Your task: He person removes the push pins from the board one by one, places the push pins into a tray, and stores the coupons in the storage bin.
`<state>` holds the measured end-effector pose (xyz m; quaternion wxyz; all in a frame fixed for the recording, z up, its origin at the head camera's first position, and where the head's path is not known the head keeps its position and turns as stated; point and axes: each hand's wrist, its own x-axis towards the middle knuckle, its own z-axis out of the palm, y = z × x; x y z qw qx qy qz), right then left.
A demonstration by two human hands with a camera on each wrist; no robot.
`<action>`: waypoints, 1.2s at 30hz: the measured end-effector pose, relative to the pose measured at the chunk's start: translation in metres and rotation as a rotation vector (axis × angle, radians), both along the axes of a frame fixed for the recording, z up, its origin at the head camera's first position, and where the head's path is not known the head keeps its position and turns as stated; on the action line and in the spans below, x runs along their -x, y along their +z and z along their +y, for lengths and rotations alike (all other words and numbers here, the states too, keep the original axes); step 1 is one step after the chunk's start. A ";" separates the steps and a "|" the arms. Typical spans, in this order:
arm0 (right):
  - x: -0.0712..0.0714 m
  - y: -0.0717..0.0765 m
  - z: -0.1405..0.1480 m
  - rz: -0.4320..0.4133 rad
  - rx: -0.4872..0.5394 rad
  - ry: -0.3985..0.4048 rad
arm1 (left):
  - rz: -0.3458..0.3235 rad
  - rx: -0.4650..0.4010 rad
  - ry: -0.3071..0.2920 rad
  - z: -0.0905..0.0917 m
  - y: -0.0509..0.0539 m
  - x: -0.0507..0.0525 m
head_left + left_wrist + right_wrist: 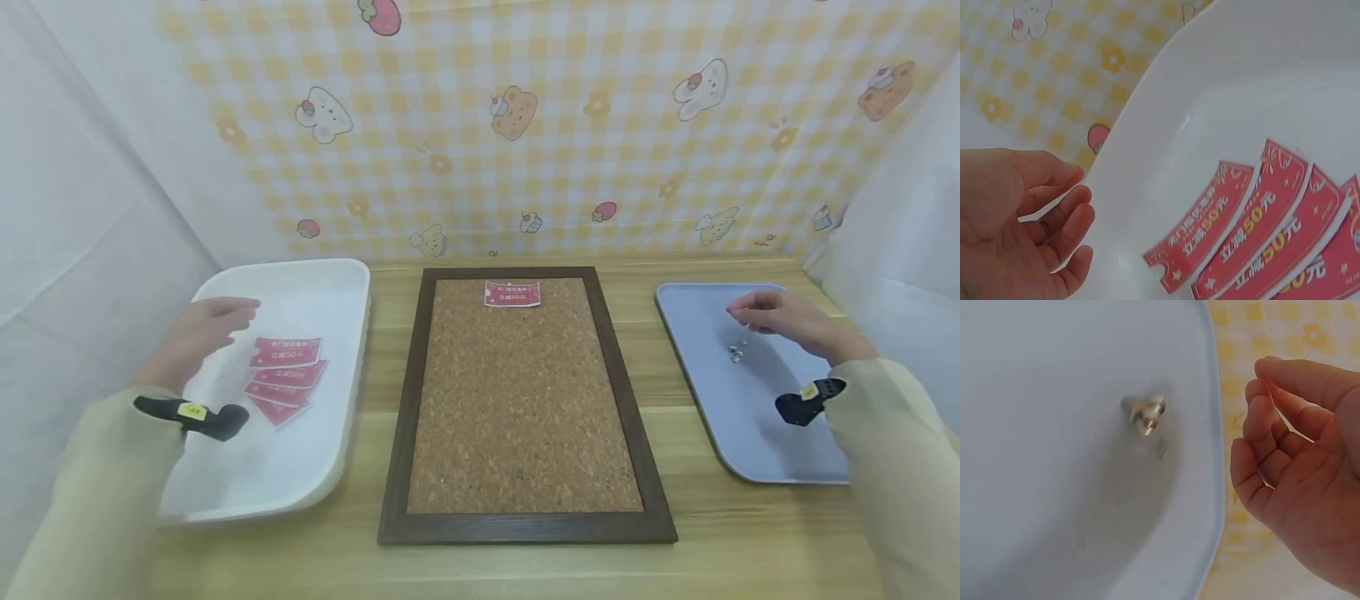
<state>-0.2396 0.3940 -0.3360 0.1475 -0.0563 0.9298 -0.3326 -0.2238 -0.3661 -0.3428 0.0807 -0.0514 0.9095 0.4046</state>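
Note:
Several red paper coupons (285, 353) lie fanned out and overlapping in a white tray (1147, 206). My left hand (201, 332) hovers over that tray, left of the coupons, its fingers loosely bent and holding nothing. On the right, a small cluster of shiny metal pins (737, 353) sits in a blue tray (750, 433). Above its far part is my right hand (787, 318), with thumb and forefinger tips close together and nothing visible between them. At the top of a cork board (525, 400) hangs one red coupon (512, 295), with a tiny pin at its upper edge.
The dark-framed cork board lies between the two trays on a wooden table (525, 571). Behind stands a yellow checked cloth (450, 125) with cartoon prints. White cloth panels (82, 200) flank the table on both sides.

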 end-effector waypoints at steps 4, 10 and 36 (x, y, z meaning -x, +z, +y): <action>0.003 0.010 -0.018 0.040 -0.029 0.034 | 0.061 -0.030 -0.056 0.044 0.031 -0.004; 0.008 0.020 -0.054 0.078 -0.039 0.092 | 0.158 0.016 -0.169 0.094 0.051 0.003; 0.053 0.020 -0.199 0.027 0.089 0.421 | 0.021 -0.094 -0.435 0.235 0.039 0.063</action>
